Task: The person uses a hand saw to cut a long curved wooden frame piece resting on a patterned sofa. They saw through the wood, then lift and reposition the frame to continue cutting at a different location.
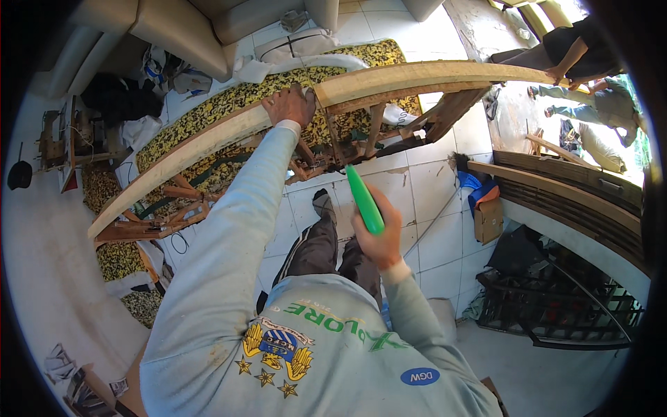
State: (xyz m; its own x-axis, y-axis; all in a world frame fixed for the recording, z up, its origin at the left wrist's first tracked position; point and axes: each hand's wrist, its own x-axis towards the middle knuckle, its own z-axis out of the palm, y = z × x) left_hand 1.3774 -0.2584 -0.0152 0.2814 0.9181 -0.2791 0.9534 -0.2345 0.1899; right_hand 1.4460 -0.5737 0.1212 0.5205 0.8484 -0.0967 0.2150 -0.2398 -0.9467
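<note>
A long pale wooden beam runs across in front of me, the top rail of a rough wooden frame. My left hand grips this beam left of its middle, fingers curled over its top. In my right hand, closed in front of my body, is a green tapered tool. Its narrow end points up toward the frame without touching it, and my fingers hide part of it. At the beam's far right end rests another person's hand.
Yellow-and-black patterned fabric lies beneath and behind the frame on white tiles. Beige sofas stand at the back left. A slatted wooden piece and a black metal rack are at the right. People are at the upper right.
</note>
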